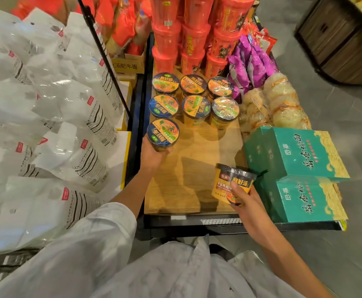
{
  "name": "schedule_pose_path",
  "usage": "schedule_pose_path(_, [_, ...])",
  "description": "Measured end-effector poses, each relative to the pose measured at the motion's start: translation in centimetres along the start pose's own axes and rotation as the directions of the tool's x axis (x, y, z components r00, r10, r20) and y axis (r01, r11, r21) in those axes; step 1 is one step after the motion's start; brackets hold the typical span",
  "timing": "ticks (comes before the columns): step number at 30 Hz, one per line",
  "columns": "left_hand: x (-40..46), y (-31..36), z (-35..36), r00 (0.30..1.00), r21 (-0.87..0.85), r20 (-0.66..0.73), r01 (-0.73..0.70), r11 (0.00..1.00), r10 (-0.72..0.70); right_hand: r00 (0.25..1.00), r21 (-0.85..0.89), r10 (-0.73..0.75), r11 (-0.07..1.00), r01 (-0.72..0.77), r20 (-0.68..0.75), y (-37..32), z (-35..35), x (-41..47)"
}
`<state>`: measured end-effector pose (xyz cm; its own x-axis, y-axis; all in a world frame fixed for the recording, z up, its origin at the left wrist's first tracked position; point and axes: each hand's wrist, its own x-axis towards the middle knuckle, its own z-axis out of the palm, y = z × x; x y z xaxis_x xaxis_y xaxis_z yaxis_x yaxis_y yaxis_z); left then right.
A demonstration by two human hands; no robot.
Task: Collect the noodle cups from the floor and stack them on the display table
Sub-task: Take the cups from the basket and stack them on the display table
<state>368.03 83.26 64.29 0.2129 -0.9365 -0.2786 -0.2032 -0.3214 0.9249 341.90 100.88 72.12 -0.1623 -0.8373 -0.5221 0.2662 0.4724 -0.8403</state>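
Several noodle cups with blue-and-orange lids (196, 105) stand in two rows on the wooden display table (188, 179). My left hand (152, 155) grips another upright cup (163, 134) from below at the table's left side, just in front of the rows. My right hand (245, 201) holds two yellow-and-black cups (232, 182) tilted on their sides, low over the table's front right part, beside the green boxes.
Green boxes (300, 160) are stacked at the table's right. Tall red cups (193, 35) rise behind the rows, with purple packets (251, 61) and clear noodle bags (279, 104) to the right. White bags (46, 104) fill the left shelf. Grey floor lies right.
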Motion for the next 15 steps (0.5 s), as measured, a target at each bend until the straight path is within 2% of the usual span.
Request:
schedule_pose_path(3, [0.0,-0.4,-0.2,1.0,0.03,-0.001,0.011,0.999,-0.011,1.0,-0.023,-0.001,1.0,0.001,-0.003,0.3,0.1,0.4])
schedule_pose_path(7, [-1.9,-2.3,-0.9,0.994,0.249,-0.032,0.108,0.963,-0.103,0.996,-0.157,-0.049,0.987,0.036,-0.078,0.8,0.6,1.5])
schedule_pose_path(10, [-4.8,-4.7,-1.1,0.993,0.312,-0.01,0.114,0.943,-0.117,0.987,-0.252,-0.087,0.966,0.052,-0.132,1.3,1.6,3.2])
schedule_pose_path(15, [-8.6,-8.2,-0.9,0.992,0.382,-0.007,0.123,0.916,-0.13,0.987,-0.335,-0.122,0.939,0.082,-0.101,2.2,3.8,7.7])
